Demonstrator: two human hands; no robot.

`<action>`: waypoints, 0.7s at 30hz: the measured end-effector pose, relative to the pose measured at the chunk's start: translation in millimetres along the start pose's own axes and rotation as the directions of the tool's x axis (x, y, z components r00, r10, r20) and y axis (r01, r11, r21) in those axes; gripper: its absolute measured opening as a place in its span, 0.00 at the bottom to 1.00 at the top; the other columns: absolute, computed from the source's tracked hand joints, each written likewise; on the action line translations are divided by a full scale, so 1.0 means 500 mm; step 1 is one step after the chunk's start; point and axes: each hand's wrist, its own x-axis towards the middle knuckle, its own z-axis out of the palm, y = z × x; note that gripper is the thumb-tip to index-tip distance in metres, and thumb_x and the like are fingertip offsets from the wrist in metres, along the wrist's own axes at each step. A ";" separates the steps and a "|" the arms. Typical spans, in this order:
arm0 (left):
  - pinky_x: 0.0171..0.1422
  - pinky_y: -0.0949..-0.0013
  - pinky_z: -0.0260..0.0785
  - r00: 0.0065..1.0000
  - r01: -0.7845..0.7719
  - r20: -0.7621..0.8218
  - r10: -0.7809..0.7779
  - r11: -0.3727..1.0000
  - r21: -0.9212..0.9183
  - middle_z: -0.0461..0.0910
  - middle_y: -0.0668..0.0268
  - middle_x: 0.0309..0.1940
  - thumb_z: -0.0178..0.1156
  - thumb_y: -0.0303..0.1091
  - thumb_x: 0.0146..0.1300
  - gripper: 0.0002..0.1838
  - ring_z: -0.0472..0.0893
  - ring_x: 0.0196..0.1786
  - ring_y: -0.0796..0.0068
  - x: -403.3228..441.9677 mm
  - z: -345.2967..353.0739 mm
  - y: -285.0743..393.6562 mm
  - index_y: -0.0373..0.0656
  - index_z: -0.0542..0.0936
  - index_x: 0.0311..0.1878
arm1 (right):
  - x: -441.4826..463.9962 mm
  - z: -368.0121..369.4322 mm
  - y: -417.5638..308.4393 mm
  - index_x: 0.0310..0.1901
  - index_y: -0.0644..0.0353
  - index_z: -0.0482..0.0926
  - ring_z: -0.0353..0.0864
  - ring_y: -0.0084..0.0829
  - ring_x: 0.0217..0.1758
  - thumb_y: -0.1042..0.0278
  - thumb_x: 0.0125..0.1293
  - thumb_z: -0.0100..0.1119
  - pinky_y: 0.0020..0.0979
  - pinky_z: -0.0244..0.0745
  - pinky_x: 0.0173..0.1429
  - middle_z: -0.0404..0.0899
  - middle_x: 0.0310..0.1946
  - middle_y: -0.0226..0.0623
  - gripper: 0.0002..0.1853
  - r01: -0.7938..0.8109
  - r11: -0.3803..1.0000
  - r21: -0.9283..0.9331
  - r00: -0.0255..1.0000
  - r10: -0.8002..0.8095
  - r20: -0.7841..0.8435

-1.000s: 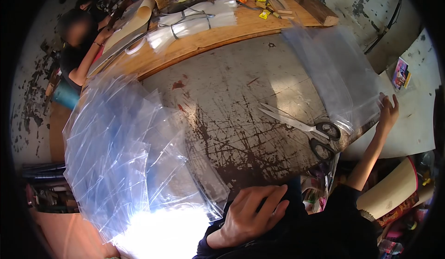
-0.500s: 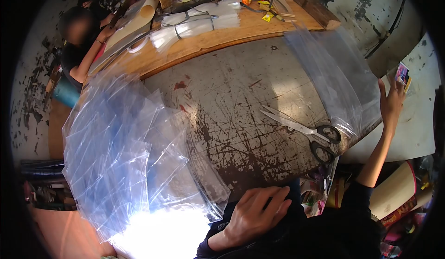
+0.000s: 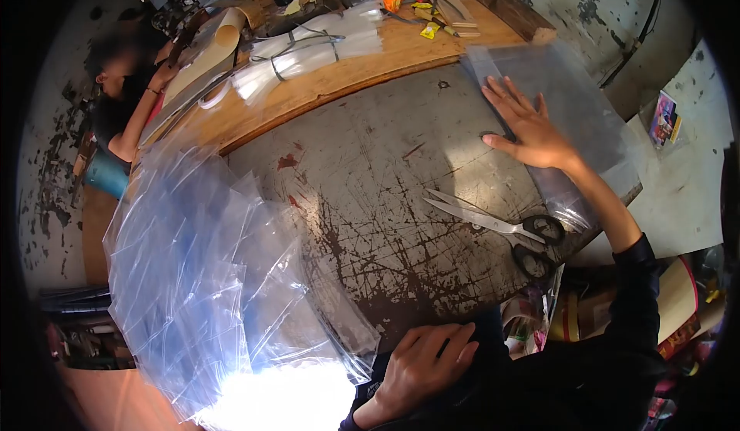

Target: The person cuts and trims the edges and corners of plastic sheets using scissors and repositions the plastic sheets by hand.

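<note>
Right hand point(image 3: 532, 134) spread, on plastic sheet point(image 3: 593, 115) at worktop's point(image 3: 385, 153) right end. Left hand point(image 3: 422, 371) near front edge, fingers loosely curled. Scissors point(image 3: 493, 224) between, blades parted.

Surface point(image 3: 362, 200): matt grey, scored and rough. Clear sheets point(image 3: 193, 269): glossy, creased plastic. Scissors point(image 3: 493, 219): smooth, shiny metal blades with dark handles, apparently plastic; adjoining board point(image 3: 339, 72): brown wood.

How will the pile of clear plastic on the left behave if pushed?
The pile looks likely to slip and fan out further: its glossy layers overlap at uneven angles. Single layers are probably floppy, since they look thin and see-through. It seems unlikely to roll or tip, lying flat and spread wide.
</note>
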 end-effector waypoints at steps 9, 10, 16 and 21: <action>0.38 0.76 0.67 0.999 -0.008 0.044 0.008 1.000 0.010 0.79 0.75 0.30 0.67 0.33 0.48 0.14 0.78 0.31 0.79 0.011 0.027 -0.005 0.48 0.81 0.40 | 0.000 0.006 -0.004 0.70 0.50 0.46 0.31 0.35 0.75 0.32 0.61 0.41 0.58 0.29 0.71 0.37 0.72 0.32 0.43 -0.014 0.998 0.066 1.000 0.015 -0.014; 0.38 0.76 0.67 0.999 -0.014 0.046 0.014 1.000 0.008 0.79 0.75 0.30 0.67 0.33 0.48 0.13 0.78 0.31 0.79 0.011 0.026 -0.007 0.48 0.81 0.40 | 0.001 0.007 -0.004 0.70 0.50 0.46 0.31 0.35 0.75 0.32 0.61 0.41 0.58 0.29 0.71 0.37 0.72 0.32 0.43 -0.014 0.998 0.068 1.000 0.015 -0.012; 0.40 0.75 0.68 0.997 -0.035 0.072 0.029 0.997 0.071 0.79 0.75 0.32 0.68 0.33 0.47 0.14 0.78 0.32 0.79 0.008 0.013 -0.002 0.49 0.81 0.41 | 0.003 0.011 -0.002 0.70 0.50 0.44 0.31 0.33 0.75 0.31 0.61 0.39 0.57 0.29 0.72 0.37 0.72 0.32 0.43 -0.020 0.999 0.039 1.000 0.021 -0.019; 0.56 0.55 0.64 0.978 0.192 -0.031 -0.207 0.828 0.527 0.68 0.61 0.53 0.65 0.32 0.47 0.25 0.72 0.53 0.63 -0.025 -0.143 0.004 0.48 0.75 0.52 | 0.002 0.014 -0.003 0.70 0.52 0.42 0.31 0.33 0.75 0.31 0.61 0.37 0.57 0.30 0.72 0.36 0.72 0.33 0.44 -0.017 0.999 0.036 0.999 0.018 -0.029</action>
